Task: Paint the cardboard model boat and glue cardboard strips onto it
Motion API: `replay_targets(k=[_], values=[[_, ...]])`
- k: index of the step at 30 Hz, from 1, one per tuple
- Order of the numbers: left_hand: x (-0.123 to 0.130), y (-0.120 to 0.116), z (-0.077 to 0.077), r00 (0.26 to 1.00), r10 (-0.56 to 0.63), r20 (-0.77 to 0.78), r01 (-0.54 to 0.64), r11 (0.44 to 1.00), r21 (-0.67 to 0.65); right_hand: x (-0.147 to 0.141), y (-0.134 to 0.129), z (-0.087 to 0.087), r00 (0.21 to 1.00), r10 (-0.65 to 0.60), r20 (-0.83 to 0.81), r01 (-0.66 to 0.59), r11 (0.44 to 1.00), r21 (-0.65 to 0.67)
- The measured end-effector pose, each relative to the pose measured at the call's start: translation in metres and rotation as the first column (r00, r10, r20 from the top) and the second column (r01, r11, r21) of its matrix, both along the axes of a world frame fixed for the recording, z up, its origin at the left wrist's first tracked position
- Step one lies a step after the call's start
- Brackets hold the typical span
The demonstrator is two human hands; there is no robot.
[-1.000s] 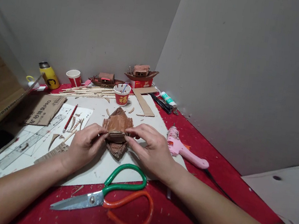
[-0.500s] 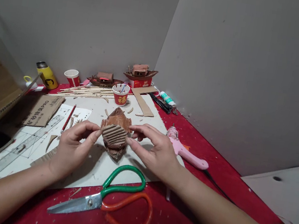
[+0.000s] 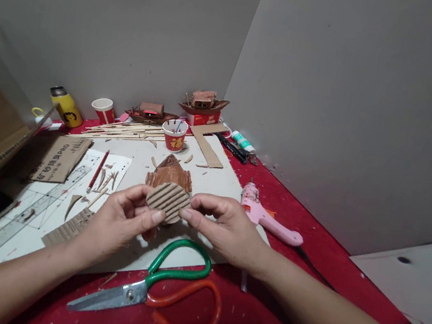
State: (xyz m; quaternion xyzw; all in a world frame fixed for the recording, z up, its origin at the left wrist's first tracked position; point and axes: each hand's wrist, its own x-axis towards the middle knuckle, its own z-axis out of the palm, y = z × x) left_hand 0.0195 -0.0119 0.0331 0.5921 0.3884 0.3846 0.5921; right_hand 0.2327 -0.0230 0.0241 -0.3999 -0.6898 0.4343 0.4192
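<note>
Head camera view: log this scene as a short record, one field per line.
left hand: left hand, pinching the corrugated piece
right hand: right hand, pinching the same piece's other side
behind the piece: brown model boat, partly hidden
nearest tool: scissors, green and orange handles, on red cloth
right side: pink glue gun
left side: ruler, red pencil
back: two finished-looking boats, two paper cups, yellow bottle
</note>
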Motion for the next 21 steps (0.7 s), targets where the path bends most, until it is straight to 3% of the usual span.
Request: replay_targets(k=[6, 11, 14, 17, 21], values=[[0.003, -0.005, -0.002, 0.989, -0.087, 0.123, 0.114, 0.965, -0.236, 0.001, -0.005, -0.003, 0.994, 0.081, 0.068, -0.085, 0.994, 0.066], [0.002, -0.005, -0.003, 0.985, -0.080, 0.152, 0.119, 0.957, -0.266, 0.000, -0.007, -0.003, 0.994, 0.093, 0.054, -0.098, 0.990, 0.102], [0.001, -0.007, -0.003, 0.988, -0.075, 0.133, 0.101, 0.975, -0.199, -0.002, -0.007, -0.001, 0.993, 0.102, 0.059, -0.107, 0.990, 0.095], [0.000, -0.006, -0.005, 0.997, -0.023, 0.068, 0.026, 0.999, -0.045, 0.004, -0.009, 0.008, 0.990, 0.069, 0.119, -0.089, 0.981, 0.173], [-0.008, -0.001, -0.011, 0.996, 0.086, -0.017, -0.081, 0.978, 0.194, 0.041, -0.016, 0.026, 0.918, -0.223, 0.328, 0.081, 0.914, 0.397]])
